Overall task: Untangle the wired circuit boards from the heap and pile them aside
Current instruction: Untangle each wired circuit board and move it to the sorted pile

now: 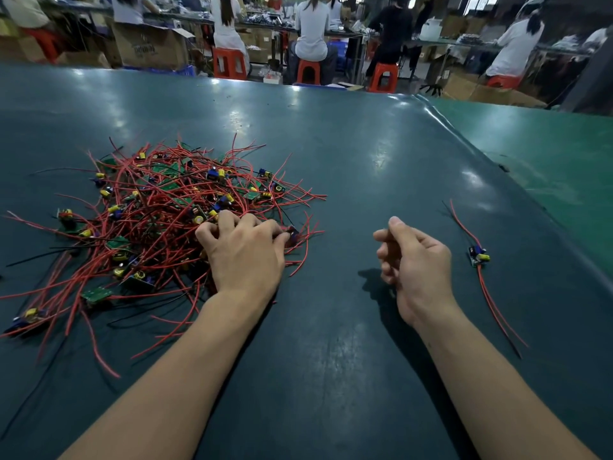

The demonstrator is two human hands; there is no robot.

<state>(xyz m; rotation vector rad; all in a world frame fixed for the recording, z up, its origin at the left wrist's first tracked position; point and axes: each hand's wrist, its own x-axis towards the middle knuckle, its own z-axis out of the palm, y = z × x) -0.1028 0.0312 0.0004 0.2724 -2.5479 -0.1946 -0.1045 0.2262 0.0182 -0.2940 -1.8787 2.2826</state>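
Observation:
A heap [156, 214] of small green circuit boards with yellow and blue parts and long red and black wires lies tangled on the left of the dark green table [348, 154]. My left hand [243, 252] rests on the heap's right edge, fingers curled into the wires, fingertips at a small board [292, 234]. My right hand [413, 260] hovers over bare table to the right, fingers loosely curled, holding nothing. One separated board [478, 256] with its red and black wires lies alone at the far right.
The table's mat ends at a raised fold [497, 161] on the right, with lighter green surface beyond. Across the aisle, several people sit on red stools [229, 63] at benches, with cardboard boxes [149, 44] around them.

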